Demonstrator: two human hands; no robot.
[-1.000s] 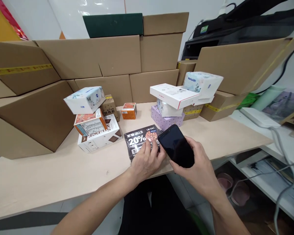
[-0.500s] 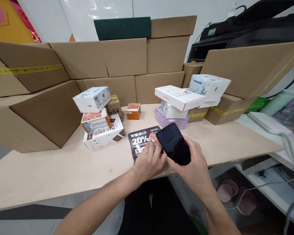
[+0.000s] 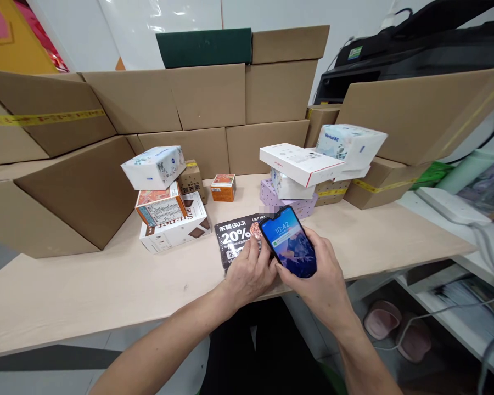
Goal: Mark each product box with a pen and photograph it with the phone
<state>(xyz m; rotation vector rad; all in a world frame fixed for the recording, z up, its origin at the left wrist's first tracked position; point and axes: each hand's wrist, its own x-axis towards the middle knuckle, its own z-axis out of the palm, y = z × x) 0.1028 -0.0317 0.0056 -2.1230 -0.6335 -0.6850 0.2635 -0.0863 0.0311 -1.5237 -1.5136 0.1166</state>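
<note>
In my right hand (image 3: pixel 323 277) is a smartphone (image 3: pixel 292 247), tilted toward me, its screen lit and showing 10:42. The thumb lies along the lower left edge and the fingers along the right edge. My left hand (image 3: pixel 251 271) rests with outstretched fingers on a flat black box (image 3: pixel 230 237) printed "20%", which lies on the wooden table (image 3: pixel 156 285). My hands come together just below the phone, and the phone's left side covers part of the black box's right end.
To the left, a tissue pack (image 3: pixel 154 167) and an orange-white box (image 3: pixel 160 206) sit above a white biscuit box (image 3: pixel 175 225). A small orange box (image 3: pixel 223 187) stands behind. On the right, a white flat box (image 3: pixel 300 162) tops a stack. Cardboard boxes (image 3: pixel 208 99) wall the back.
The phone's screen has gone from dark to lit, showing a clock and a picture. The phone has shifted very slightly left; my left hand has stayed on the black box.
</note>
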